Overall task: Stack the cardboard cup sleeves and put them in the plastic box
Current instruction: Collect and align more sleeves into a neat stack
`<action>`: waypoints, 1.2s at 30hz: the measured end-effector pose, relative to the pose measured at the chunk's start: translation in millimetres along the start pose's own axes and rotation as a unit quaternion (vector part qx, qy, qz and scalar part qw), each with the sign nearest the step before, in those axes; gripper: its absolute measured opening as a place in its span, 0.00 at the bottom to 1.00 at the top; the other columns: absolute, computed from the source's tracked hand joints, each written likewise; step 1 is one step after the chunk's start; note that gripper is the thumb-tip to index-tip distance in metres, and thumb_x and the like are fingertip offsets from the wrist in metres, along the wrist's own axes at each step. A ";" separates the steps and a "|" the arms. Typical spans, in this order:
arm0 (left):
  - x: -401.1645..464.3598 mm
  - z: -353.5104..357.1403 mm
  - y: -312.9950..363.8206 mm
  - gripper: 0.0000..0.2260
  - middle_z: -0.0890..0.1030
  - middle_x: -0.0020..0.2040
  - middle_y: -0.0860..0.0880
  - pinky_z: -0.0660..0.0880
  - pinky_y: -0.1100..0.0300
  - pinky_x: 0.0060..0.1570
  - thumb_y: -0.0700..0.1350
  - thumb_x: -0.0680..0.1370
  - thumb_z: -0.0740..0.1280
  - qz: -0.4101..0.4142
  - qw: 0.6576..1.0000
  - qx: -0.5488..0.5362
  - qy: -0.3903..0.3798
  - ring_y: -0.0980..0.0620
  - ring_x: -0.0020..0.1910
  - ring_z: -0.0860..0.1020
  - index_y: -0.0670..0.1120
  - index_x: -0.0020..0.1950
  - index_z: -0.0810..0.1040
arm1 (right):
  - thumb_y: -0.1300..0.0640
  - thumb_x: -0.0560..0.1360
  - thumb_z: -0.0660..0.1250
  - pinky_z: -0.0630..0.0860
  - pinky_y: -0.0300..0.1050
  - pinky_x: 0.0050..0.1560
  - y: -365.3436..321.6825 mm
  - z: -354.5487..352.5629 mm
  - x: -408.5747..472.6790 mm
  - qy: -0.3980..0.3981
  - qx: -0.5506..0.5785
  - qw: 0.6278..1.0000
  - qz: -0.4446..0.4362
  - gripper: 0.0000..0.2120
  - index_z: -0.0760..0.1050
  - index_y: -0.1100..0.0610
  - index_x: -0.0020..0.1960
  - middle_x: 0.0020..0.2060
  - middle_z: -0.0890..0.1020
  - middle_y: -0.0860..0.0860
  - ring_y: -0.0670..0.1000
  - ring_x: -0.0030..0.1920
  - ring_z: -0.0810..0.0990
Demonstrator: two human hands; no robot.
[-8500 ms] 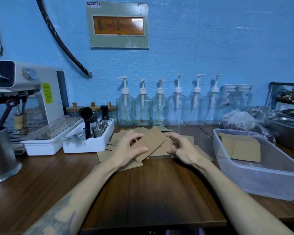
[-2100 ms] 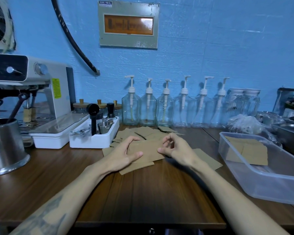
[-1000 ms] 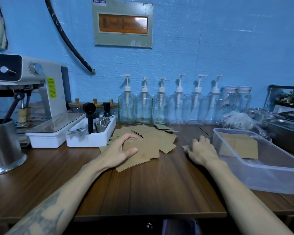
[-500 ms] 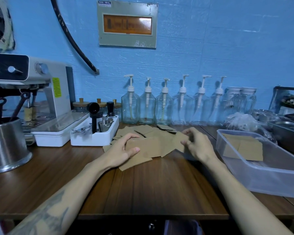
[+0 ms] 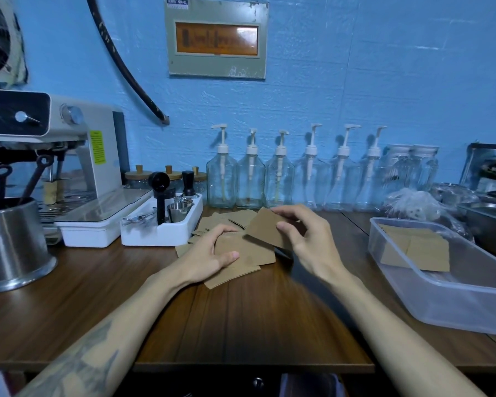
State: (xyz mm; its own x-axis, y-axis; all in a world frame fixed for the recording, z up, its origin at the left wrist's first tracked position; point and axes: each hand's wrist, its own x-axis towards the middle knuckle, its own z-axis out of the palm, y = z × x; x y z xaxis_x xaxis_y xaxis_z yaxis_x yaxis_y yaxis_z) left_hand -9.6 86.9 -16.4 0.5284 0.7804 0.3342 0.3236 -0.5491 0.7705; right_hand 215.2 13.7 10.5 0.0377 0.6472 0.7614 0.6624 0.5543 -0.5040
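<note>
progress: some sleeves already lie flat in plastic box (image 5: pixel 441 299), most not | left hand (image 5: pixel 209 255) curled over, pressing stack (image 5: pixel 241 257) on table (image 5: pixel 241 325) | right hand (image 5: pixel 304 239) pinches one sleeve (image 5: pixel 262 227) lifted just above stack | loose sleeves (image 5: pixel 226 219) behind still to gather | text: wall panel (image 5: pixel 216 38) label, espresso machine (image 5: pixel 69 144) yellow sticker unreadable
</note>
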 end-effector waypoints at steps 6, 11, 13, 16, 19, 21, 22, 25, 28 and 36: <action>-0.5 0.6 1.1 0.24 0.80 0.54 0.53 0.73 0.74 0.44 0.42 0.72 0.77 0.010 1.000 0.007 -0.017 0.67 0.48 0.79 0.55 0.63 0.70 | 0.61 0.77 0.67 0.74 0.48 0.56 4.2 8.9 -1.4 -0.086 -0.084 0.990 -0.075 0.12 0.79 0.50 0.59 0.48 0.79 0.44 0.46 0.52 0.76; 0.5 3.7 2.0 0.22 0.81 0.55 0.56 0.75 0.68 0.51 0.52 0.71 0.77 0.020 1.000 0.009 -0.001 0.63 0.52 0.79 0.56 0.62 0.73 | 0.62 0.77 0.66 0.69 0.45 0.59 3.2 29.3 -3.4 -0.180 -0.128 0.968 -0.114 0.17 0.75 0.51 0.64 0.52 0.74 0.49 0.49 0.55 0.71; -0.1 4.5 4.1 0.18 0.80 0.55 0.57 0.72 0.71 0.49 0.49 0.75 0.73 0.036 0.999 0.016 0.006 0.66 0.52 0.78 0.54 0.62 0.73 | 0.61 0.77 0.66 0.67 0.40 0.60 -1.7 34.6 -5.9 -0.188 -0.137 0.966 -0.109 0.20 0.71 0.49 0.68 0.54 0.70 0.49 0.48 0.57 0.68; 0.1 2.9 2.7 0.13 0.79 0.53 0.60 0.70 0.72 0.49 0.47 0.78 0.71 0.029 0.999 0.025 0.014 0.70 0.50 0.76 0.59 0.58 0.72 | 0.54 0.77 0.67 0.63 0.43 0.68 2.9 29.8 -6.6 -0.175 -0.183 0.963 -0.089 0.26 0.65 0.50 0.73 0.64 0.67 0.50 0.48 0.66 0.64; 1.7 1.4 -0.3 0.12 0.79 0.55 0.60 0.70 0.73 0.48 0.46 0.78 0.70 0.025 0.999 0.027 0.015 0.69 0.51 0.77 0.56 0.59 0.73 | 0.45 0.80 0.62 0.56 0.49 0.76 14.5 22.3 -7.2 -0.209 -0.227 0.949 -0.062 0.30 0.57 0.52 0.78 0.74 0.63 0.48 0.48 0.75 0.55; 1.7 1.2 -0.4 0.13 0.79 0.55 0.59 0.70 0.75 0.46 0.45 0.78 0.70 0.025 0.999 0.026 0.014 0.70 0.50 0.76 0.52 0.61 0.73 | 0.43 0.81 0.59 0.50 0.49 0.78 19.6 23.4 -8.5 -0.246 -0.244 0.937 -0.041 0.32 0.52 0.52 0.79 0.77 0.59 0.47 0.48 0.78 0.51; 1.7 1.3 -0.8 0.13 0.79 0.55 0.58 0.70 0.75 0.46 0.45 0.78 0.70 0.022 0.999 0.020 0.013 0.70 0.50 0.77 0.51 0.61 0.73 | 0.43 0.81 0.58 0.49 0.48 0.78 20.7 25.0 -8.9 -0.257 -0.244 0.934 -0.033 0.32 0.51 0.52 0.80 0.78 0.58 0.47 0.48 0.78 0.49; 1.3 1.4 -1.6 0.15 0.80 0.55 0.56 0.71 0.75 0.46 0.46 0.77 0.71 0.018 1.000 0.017 0.008 0.68 0.50 0.78 0.52 0.62 0.72 | 0.47 0.82 0.58 0.48 0.46 0.78 17.9 26.8 -8.0 -0.259 -0.218 0.941 -0.025 0.30 0.52 0.52 0.79 0.78 0.58 0.48 0.47 0.78 0.51; 1.2 1.7 -1.5 0.14 0.79 0.54 0.57 0.71 0.75 0.45 0.44 0.77 0.71 0.019 1.000 0.017 0.010 0.69 0.48 0.77 0.50 0.61 0.73 | 0.49 0.82 0.58 0.49 0.42 0.76 14.2 24.4 -7.7 -0.261 -0.195 0.945 -0.019 0.28 0.54 0.52 0.79 0.77 0.60 0.49 0.47 0.77 0.54; 0.4 -14.6 -2.4 0.13 0.81 0.57 0.52 0.76 0.61 0.53 0.44 0.77 0.72 0.003 0.999 -0.010 0.050 0.57 0.54 0.80 0.55 0.58 0.74 | 0.46 0.82 0.56 0.70 0.51 0.64 37.5 -1.5 -1.6 -0.137 -0.188 0.968 0.097 0.18 0.71 0.49 0.69 0.61 0.76 0.46 0.49 0.65 0.70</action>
State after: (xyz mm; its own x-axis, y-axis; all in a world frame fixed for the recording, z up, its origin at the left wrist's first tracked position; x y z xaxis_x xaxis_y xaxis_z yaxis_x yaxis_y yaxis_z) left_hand -21.6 93.0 -10.2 0.4492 0.8036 0.3904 0.3042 -0.5484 0.7789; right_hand 241.1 32.6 -9.0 0.0231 0.8625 0.5056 0.8902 0.2125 -0.4031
